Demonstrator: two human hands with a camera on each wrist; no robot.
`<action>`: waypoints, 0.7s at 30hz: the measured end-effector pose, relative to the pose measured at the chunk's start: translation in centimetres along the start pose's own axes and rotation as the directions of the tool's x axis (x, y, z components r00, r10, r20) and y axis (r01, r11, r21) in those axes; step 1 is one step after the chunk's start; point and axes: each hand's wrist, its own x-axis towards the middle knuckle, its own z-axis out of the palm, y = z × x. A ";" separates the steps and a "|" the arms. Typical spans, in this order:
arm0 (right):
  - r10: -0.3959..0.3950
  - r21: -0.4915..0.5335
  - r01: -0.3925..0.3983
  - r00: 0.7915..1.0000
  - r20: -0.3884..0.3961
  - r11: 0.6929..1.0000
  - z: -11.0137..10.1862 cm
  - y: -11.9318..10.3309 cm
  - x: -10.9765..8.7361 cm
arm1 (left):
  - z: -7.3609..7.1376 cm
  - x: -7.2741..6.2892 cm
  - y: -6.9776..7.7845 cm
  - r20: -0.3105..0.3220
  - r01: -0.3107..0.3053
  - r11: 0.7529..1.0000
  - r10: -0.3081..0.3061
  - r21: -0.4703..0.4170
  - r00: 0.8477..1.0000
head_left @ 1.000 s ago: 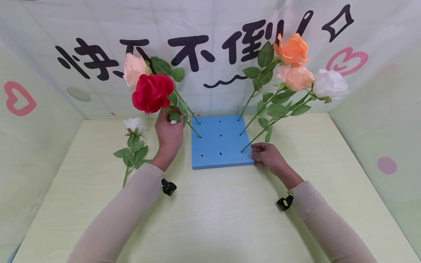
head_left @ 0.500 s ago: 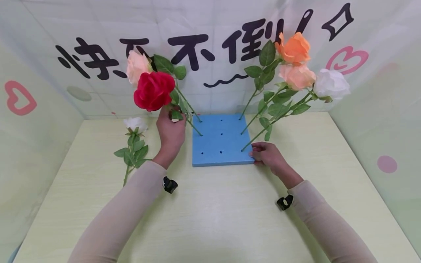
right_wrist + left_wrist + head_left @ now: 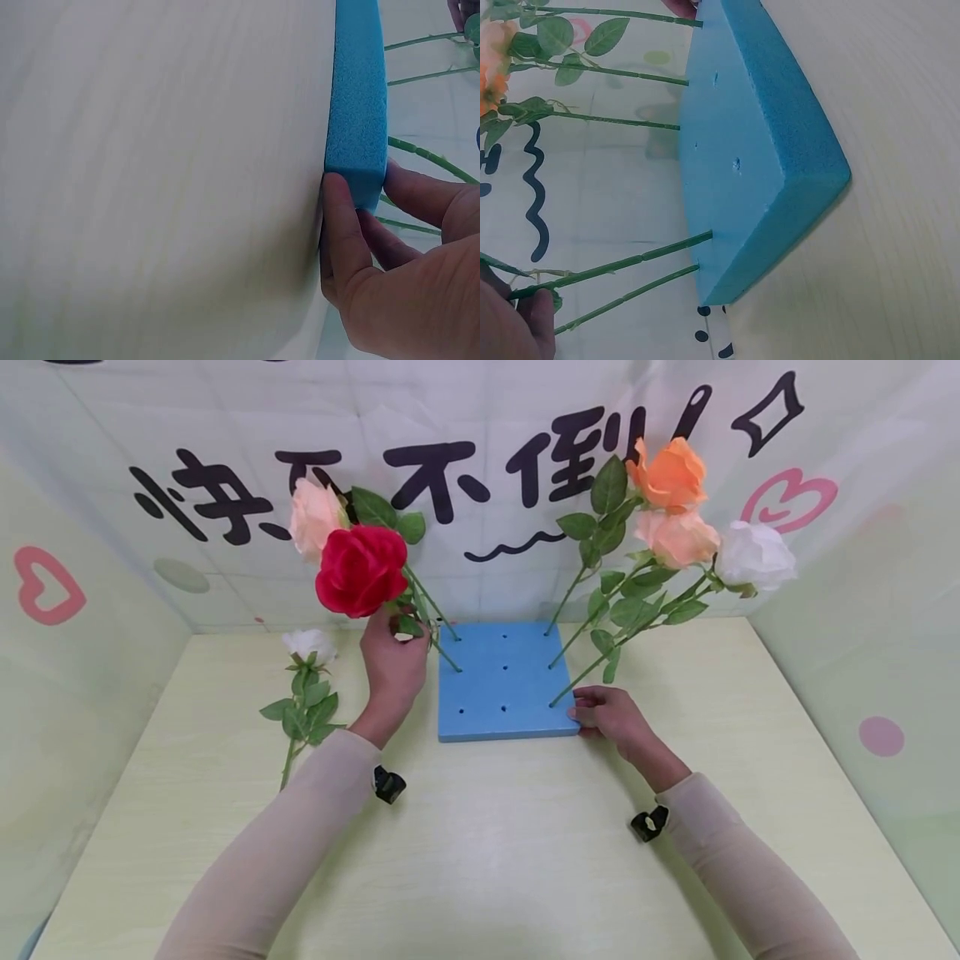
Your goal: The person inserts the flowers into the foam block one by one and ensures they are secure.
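Observation:
My left hand (image 3: 392, 664) pinches the stem of a red rose (image 3: 362, 571) just below its bloom, among the leaves. That stem's lower end stands in a hole on the left side of a blue foam board (image 3: 483, 693). Behind it a pale pink rose (image 3: 316, 517) leans left from the back-left hole. In the right wrist view, my right hand (image 3: 405, 277) grips the board's near right corner, thumb on the top face and fingers at the side and underneath. An orange rose (image 3: 670, 474), a peach rose (image 3: 678, 537) and a white rose (image 3: 753, 556) lean right from the right-hand holes.
Another white rose (image 3: 309, 646) lies on the pale wooden table (image 3: 480, 843) left of the board, its stem's end hidden by my left sleeve. Bare holes show in the board's middle column and front left. A printed backdrop (image 3: 450, 577) stands close behind the board.
The red rose and my left hand have moved slightly right, towards the board. My right hand stays at the board's corner, and the other roses look nearly unchanged.

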 end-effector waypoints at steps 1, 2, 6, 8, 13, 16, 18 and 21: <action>-0.001 0.001 0.001 1.000 -0.002 1.000 0.0 0.0 0.0 | 0.0 0.0 0.0 -0.001 -0.005 1.000 0.005 0.000 1.000; -0.001 0.000 0.001 1.000 -0.003 1.000 0.0 0.0 0.0 | 0.0 0.0 0.0 -0.003 -0.011 1.000 0.011 -0.001 1.000; -0.011 -0.007 0.011 1.000 -0.002 1.000 -0.1 0.2 0.0 | 0.0 0.0 0.1 -0.008 -0.004 1.000 0.004 0.001 1.000; -0.009 -0.007 0.009 1.000 -0.005 1.000 -0.1 0.2 0.0 | -0.1 0.2 0.0 -0.009 0.021 1.000 -0.021 -0.003 1.000; -0.003 -0.003 0.003 1.000 -0.008 1.000 -0.1 0.2 -0.1 | -0.4 0.8 -0.5 -0.021 0.100 0.994 -0.101 -0.035 0.995; -0.003 -0.003 0.003 1.000 -0.008 1.000 -0.1 0.1 -0.1 | -0.4 0.9 -0.6 -0.025 0.107 0.993 -0.108 -0.043 0.994; -0.003 -0.006 0.003 1.000 -0.009 1.000 -0.1 0.1 0.0 | -0.5 1.0 -0.6 -0.020 0.098 0.994 -0.099 -0.048 0.995; -0.002 -0.008 0.002 1.000 -0.008 1.000 0.0 0.2 0.0 | -0.6 1.0 -0.5 0.002 0.103 0.992 -0.103 -0.069 0.995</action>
